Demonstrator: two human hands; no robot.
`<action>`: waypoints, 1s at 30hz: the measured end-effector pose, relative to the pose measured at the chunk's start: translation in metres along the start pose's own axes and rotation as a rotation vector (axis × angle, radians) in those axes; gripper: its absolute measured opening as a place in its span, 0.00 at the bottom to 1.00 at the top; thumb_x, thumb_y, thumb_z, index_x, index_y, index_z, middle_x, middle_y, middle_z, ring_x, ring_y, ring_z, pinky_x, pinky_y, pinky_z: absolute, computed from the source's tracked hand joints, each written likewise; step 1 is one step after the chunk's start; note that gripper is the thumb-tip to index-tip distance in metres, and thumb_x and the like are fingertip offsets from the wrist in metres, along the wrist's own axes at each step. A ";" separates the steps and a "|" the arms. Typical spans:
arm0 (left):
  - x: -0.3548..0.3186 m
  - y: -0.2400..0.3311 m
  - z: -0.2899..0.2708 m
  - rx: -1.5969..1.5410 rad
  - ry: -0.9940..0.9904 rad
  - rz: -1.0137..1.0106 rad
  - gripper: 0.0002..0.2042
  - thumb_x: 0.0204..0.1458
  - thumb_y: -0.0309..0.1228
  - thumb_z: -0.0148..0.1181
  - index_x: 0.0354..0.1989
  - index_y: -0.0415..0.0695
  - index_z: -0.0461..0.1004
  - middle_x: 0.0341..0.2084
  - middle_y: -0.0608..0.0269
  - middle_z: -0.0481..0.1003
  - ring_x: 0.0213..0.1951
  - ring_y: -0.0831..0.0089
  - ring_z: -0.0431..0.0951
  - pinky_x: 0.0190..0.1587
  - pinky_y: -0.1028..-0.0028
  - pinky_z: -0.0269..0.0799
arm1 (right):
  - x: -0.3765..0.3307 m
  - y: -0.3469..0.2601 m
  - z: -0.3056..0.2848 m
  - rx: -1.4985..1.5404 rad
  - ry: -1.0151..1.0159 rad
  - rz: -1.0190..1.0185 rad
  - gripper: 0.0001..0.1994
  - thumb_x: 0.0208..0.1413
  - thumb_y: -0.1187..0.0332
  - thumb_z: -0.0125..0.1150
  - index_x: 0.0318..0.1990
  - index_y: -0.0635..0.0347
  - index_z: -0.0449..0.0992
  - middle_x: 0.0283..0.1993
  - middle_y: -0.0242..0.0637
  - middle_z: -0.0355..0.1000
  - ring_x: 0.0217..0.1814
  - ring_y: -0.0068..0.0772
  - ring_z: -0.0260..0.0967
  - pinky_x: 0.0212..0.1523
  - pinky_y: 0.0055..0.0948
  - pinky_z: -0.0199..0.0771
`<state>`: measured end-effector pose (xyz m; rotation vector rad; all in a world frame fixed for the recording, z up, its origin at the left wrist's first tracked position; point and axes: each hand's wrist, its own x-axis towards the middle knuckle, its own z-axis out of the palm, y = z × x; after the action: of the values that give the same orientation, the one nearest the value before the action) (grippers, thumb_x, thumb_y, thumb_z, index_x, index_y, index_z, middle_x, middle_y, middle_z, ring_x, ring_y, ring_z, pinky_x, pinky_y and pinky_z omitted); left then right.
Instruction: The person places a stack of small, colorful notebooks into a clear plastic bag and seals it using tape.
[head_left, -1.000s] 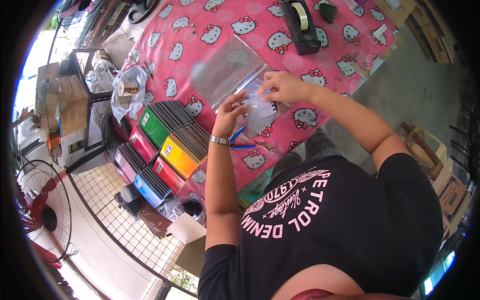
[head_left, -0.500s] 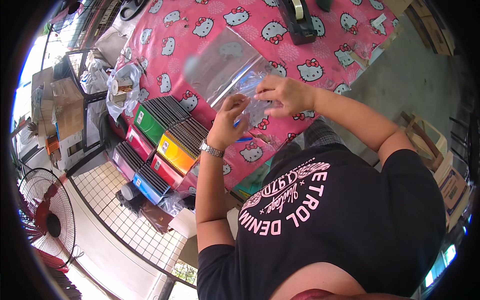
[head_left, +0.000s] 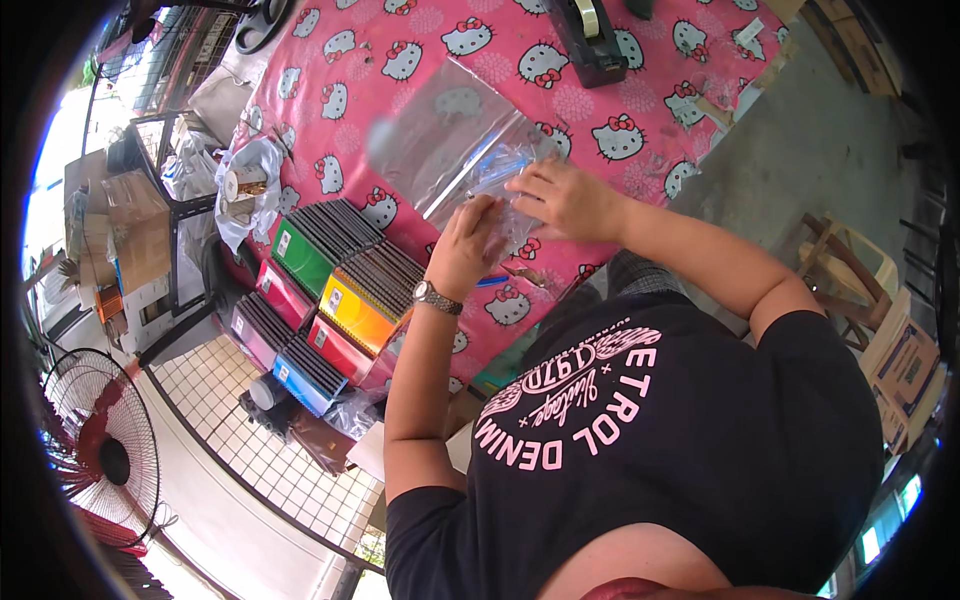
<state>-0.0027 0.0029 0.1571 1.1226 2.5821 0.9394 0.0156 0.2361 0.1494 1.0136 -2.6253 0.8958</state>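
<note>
My left hand [head_left: 464, 246], with a wristwatch [head_left: 437, 297] at its wrist, has its fingers curled on crumpled clear plastic [head_left: 512, 222]. Facing it, my right hand [head_left: 572, 203] pinches at the same plastic, the fingers bent inward. Blue strips [head_left: 498, 160] show through or on the plastic just beyond the fingertips; I cannot make out what they are. A flat clear plastic bag [head_left: 440, 135] lies on the table past both hands. Near my left wrist, a blue pen-like thing [head_left: 490, 282] rests on the pink tablecloth [head_left: 400, 95].
Stacks of spiral notebooks, among them green [head_left: 299, 258] and yellow [head_left: 352, 312], stand left of my left forearm. A black tape dispenser [head_left: 598, 60] sits at the far side. Left are a white plastic bag [head_left: 247, 190] and a fan [head_left: 105, 455]; a wooden chair [head_left: 845, 265] stands right.
My left hand has turned slightly and its fingers have closed more on the plastic. The right hand's fingers have drawn lower and inward. The flat bag stays put.
</note>
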 end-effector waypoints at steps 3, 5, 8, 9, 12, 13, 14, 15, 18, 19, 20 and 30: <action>-0.002 -0.008 0.010 -0.018 0.054 -0.045 0.19 0.41 0.20 0.66 0.46 0.40 0.78 0.46 0.59 0.72 0.48 0.63 0.73 0.52 0.66 0.70 | 0.001 -0.007 0.013 -0.039 0.032 0.091 0.10 0.44 0.64 0.66 0.31 0.57 0.75 0.44 0.34 0.69 0.49 0.38 0.66 0.51 0.39 0.68; -0.004 -0.007 0.014 -0.199 0.142 -0.181 0.16 0.41 0.20 0.66 0.41 0.42 0.80 0.45 0.60 0.72 0.47 0.65 0.74 0.52 0.66 0.71 | 0.008 -0.010 0.016 0.009 0.042 0.207 0.09 0.45 0.65 0.66 0.28 0.57 0.74 0.40 0.33 0.68 0.47 0.36 0.66 0.50 0.39 0.68; -0.001 -0.004 0.024 -0.379 0.209 -0.389 0.12 0.39 0.20 0.68 0.34 0.46 0.83 0.45 0.62 0.73 0.46 0.66 0.73 0.48 0.68 0.71 | 0.014 -0.009 0.028 0.223 0.177 0.377 0.07 0.50 0.65 0.63 0.28 0.57 0.74 0.39 0.34 0.67 0.46 0.38 0.65 0.49 0.41 0.66; 0.002 -0.003 0.024 -0.303 0.249 -0.380 0.11 0.38 0.21 0.69 0.33 0.47 0.83 0.44 0.62 0.73 0.45 0.65 0.73 0.49 0.67 0.71 | 0.017 -0.009 0.026 0.172 0.142 0.401 0.08 0.51 0.64 0.62 0.28 0.58 0.74 0.39 0.34 0.67 0.46 0.38 0.65 0.50 0.41 0.66; 0.013 0.004 0.022 -0.056 0.340 -0.353 0.10 0.36 0.25 0.71 0.30 0.49 0.84 0.44 0.62 0.73 0.45 0.62 0.71 0.51 0.64 0.67 | 0.024 -0.006 0.022 0.072 0.094 0.425 0.10 0.53 0.62 0.60 0.31 0.60 0.76 0.41 0.35 0.68 0.48 0.41 0.65 0.53 0.41 0.64; 0.016 0.006 0.019 0.037 0.351 -0.344 0.09 0.35 0.27 0.72 0.29 0.49 0.84 0.45 0.62 0.73 0.46 0.62 0.70 0.53 0.63 0.64 | 0.023 0.002 0.026 0.071 0.116 0.403 0.11 0.54 0.61 0.60 0.32 0.60 0.77 0.43 0.36 0.68 0.49 0.41 0.64 0.54 0.42 0.63; 0.019 0.006 0.017 0.131 0.363 -0.335 0.09 0.34 0.28 0.73 0.28 0.50 0.84 0.46 0.62 0.73 0.47 0.61 0.69 0.55 0.62 0.61 | 0.023 0.012 0.026 0.070 0.137 0.381 0.12 0.54 0.61 0.59 0.34 0.61 0.77 0.44 0.37 0.68 0.51 0.42 0.64 0.55 0.42 0.62; 0.015 0.002 0.017 0.001 0.371 -0.387 0.08 0.33 0.30 0.73 0.26 0.50 0.83 0.45 0.63 0.74 0.51 0.61 0.67 0.59 0.59 0.53 | 0.027 0.026 0.014 0.211 0.218 0.431 0.13 0.55 0.59 0.59 0.35 0.62 0.78 0.46 0.39 0.69 0.52 0.43 0.64 0.56 0.42 0.62; 0.014 -0.004 0.014 -0.058 0.248 -0.421 0.08 0.33 0.31 0.73 0.24 0.50 0.82 0.43 0.66 0.76 0.51 0.62 0.68 0.59 0.60 0.54 | 0.015 0.118 -0.024 0.352 0.589 0.883 0.14 0.56 0.62 0.59 0.38 0.66 0.78 0.42 0.46 0.71 0.50 0.50 0.67 0.51 0.42 0.66; 0.019 0.000 0.010 0.033 0.205 -0.417 0.09 0.34 0.31 0.73 0.26 0.48 0.81 0.43 0.66 0.77 0.52 0.61 0.69 0.57 0.60 0.58 | -0.002 0.151 -0.033 0.099 0.564 0.995 0.13 0.56 0.63 0.60 0.38 0.66 0.78 0.39 0.43 0.72 0.46 0.45 0.69 0.47 0.39 0.68; 0.023 0.003 0.006 0.020 0.196 -0.449 0.10 0.34 0.31 0.73 0.28 0.47 0.81 0.42 0.66 0.77 0.52 0.62 0.69 0.56 0.61 0.59 | -0.017 0.170 -0.038 -0.153 0.532 1.095 0.12 0.57 0.64 0.61 0.39 0.65 0.78 0.36 0.40 0.73 0.42 0.41 0.71 0.44 0.36 0.70; 0.009 -0.018 0.024 -0.334 0.355 -0.469 0.16 0.40 0.25 0.69 0.40 0.46 0.81 0.39 0.64 0.78 0.47 0.67 0.70 0.54 0.69 0.62 | -0.072 0.121 0.005 1.302 0.792 1.093 0.02 0.61 0.72 0.55 0.36 0.58 0.70 0.31 0.28 0.67 0.26 0.17 0.61 0.27 0.18 0.62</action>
<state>-0.0103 0.0110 0.1284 0.2617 2.6185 1.4642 -0.0106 0.3432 0.0611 -0.8165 -1.4949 2.5831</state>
